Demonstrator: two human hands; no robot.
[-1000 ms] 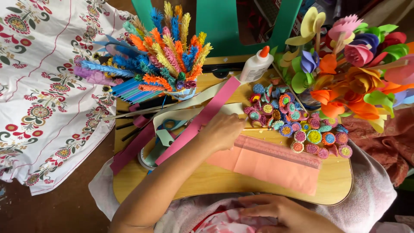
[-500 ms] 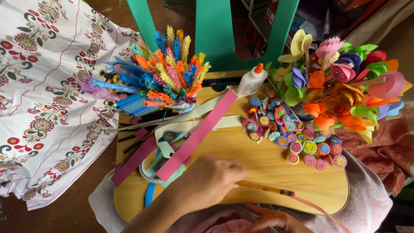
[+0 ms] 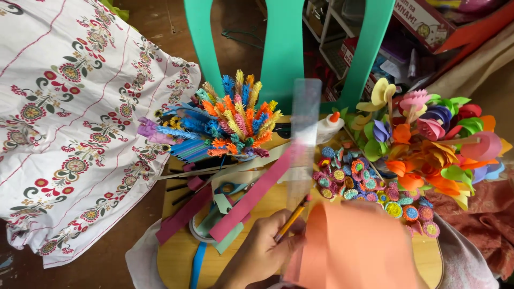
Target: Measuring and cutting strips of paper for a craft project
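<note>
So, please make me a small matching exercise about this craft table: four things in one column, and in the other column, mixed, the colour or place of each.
Things:
1. sheet of paper
2. ruler
3. glue bottle
4. chair

Descriptions:
A. clear, see-through, raised over the board
B. green, behind the board
C. white with an orange cap
D. salmon orange, held low in the front

Pairs: 1-D, 2-A, 3-C, 4-B
</note>
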